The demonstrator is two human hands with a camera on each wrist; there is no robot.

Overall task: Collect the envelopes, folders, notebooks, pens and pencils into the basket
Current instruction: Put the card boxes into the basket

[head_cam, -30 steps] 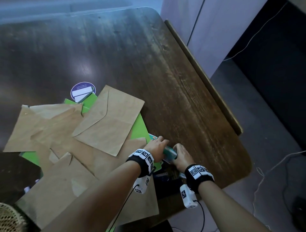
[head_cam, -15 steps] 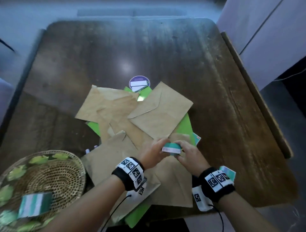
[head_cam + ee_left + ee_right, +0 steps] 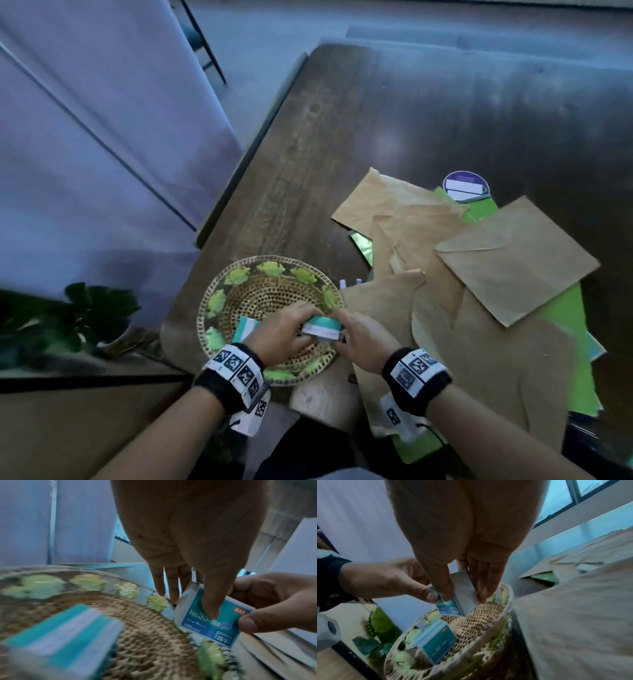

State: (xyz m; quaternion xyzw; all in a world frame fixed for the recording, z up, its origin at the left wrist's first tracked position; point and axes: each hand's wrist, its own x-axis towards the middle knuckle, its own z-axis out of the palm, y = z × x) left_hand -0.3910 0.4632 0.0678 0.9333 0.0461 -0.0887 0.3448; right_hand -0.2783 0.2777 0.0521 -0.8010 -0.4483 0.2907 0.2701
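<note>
Both hands pinch one small teal-and-white staple box (image 3: 323, 329) just above the right rim of the round woven basket (image 3: 274, 291). My left hand (image 3: 291, 329) holds its left end, thumb on the printed face (image 3: 205, 627). The right hand (image 3: 359, 339) holds the right end, thumb and fingers either side (image 3: 450, 608). A second, similar box (image 3: 247, 325) lies inside the basket (image 3: 505, 615). Brown envelopes (image 3: 513, 260) are piled over green folders (image 3: 568, 315) to the right. Two pen tips (image 3: 342, 283) poke out from under the pile beside the basket.
A dark wooden table (image 3: 445, 120) carries everything; its left edge runs diagonally close to the basket. A round purple sticker (image 3: 466, 186) lies beyond the envelopes. A potted plant (image 3: 85, 315) stands on a lower surface to the left, past the table edge.
Both hands have carried the small box leftward, from over the envelope pile to above the basket's right rim. The head view has swung left with them.
</note>
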